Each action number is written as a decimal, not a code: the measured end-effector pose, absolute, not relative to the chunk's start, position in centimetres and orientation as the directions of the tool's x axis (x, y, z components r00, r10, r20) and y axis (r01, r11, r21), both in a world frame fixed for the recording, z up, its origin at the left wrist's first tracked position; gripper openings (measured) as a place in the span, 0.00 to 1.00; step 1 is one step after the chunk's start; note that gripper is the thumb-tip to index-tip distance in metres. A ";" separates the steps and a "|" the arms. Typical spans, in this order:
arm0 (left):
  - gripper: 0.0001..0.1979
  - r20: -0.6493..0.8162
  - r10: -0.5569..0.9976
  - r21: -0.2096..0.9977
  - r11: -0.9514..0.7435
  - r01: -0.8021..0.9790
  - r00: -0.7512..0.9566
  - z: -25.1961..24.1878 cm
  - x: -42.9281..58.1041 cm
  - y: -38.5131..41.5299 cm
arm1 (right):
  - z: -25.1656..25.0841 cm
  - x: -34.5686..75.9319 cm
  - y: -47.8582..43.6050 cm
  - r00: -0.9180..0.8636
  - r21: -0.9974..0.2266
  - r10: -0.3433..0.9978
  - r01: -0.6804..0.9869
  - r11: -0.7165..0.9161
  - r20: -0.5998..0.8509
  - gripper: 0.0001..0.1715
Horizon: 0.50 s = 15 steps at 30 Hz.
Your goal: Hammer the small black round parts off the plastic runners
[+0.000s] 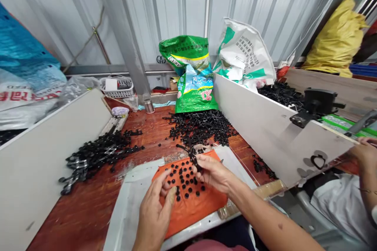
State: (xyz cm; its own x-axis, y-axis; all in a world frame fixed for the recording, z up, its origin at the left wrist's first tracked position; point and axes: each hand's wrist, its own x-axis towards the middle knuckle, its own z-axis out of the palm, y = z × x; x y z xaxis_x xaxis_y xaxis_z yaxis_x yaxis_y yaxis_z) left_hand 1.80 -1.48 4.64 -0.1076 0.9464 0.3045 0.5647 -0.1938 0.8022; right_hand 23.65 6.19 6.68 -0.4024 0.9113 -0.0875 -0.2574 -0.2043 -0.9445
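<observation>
My right hand (213, 174) is closed on a cluster of small black plastic parts (193, 157), held over the far side of an orange mat (188, 211). Thin black strips stick out of that cluster to the left. My left hand (157, 204) hovers at the mat's left side, thumb and fingers curved and apart, with nothing visible between them. Small round black pieces (186, 186) lie spread in rough rows on the orange mat, between my hands. Beneath the mat is a pale sheet (123, 208) on the red-brown table.
Beyond the mat lies a black parts heap (203, 127), spilling from a green bag (196, 94). More long black parts (100, 153) are piled left. Pale boards (253, 119) wall both sides. A metal cup (149, 106) and a basket (119, 88) stand behind. Another person's arm (366, 160) shows right.
</observation>
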 end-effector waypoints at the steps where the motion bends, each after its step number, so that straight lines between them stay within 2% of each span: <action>1: 0.27 0.312 0.941 0.811 -0.193 0.553 -0.130 4.8 1.8 -1.9 | 6.4 22.9 4.6 -0.417 -0.931 0.902 -0.277 -0.239 -0.108 0.25; 3: 0.30 0.262 0.954 0.846 -0.155 0.510 -0.145 4.9 1.9 -2.7 | 5.5 21.5 1.8 -0.407 -0.916 0.903 -0.295 -0.270 -0.136 0.25; 5: 0.32 0.151 0.980 0.896 -0.079 0.436 -0.133 4.8 2.2 -3.4 | 4.4 20.1 -0.6 -0.366 -0.935 0.922 -0.267 -0.234 -0.126 0.26; 9: 0.29 -0.047 0.997 0.994 0.053 0.101 -0.057 3.9 3.4 -5.0 | 2.1 18.3 -4.6 -0.372 -0.970 0.925 -0.187 -0.153 -0.075 0.26; 12: 0.26 -0.119 0.992 0.987 0.114 -0.115 -0.040 3.4 3.9 -6.6 | 1.4 18.2 -6.6 -0.449 -0.981 0.890 -0.126 -0.147 -0.075 0.23; 13: 0.26 -0.143 0.989 0.980 0.137 -0.148 -0.031 3.5 3.9 -7.0 | 1.6 18.5 -6.9 -0.478 -0.994 0.877 -0.052 -0.091 -0.056 0.19; 15: 0.27 -0.183 0.983 0.968 0.181 -0.172 0.008 3.7 3.5 -7.7 | 2.4 19.6 -7.1 -0.492 -0.980 0.870 0.152 0.127 0.037 0.11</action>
State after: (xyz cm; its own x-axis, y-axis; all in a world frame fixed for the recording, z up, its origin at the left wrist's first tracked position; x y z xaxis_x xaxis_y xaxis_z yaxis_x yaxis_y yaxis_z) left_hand 3.53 -7.71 3.70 0.0080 0.9832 -0.1825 -0.1722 0.1812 0.9683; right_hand 19.57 -7.12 2.42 -0.4919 0.8699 0.0366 0.1520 0.1272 -0.9802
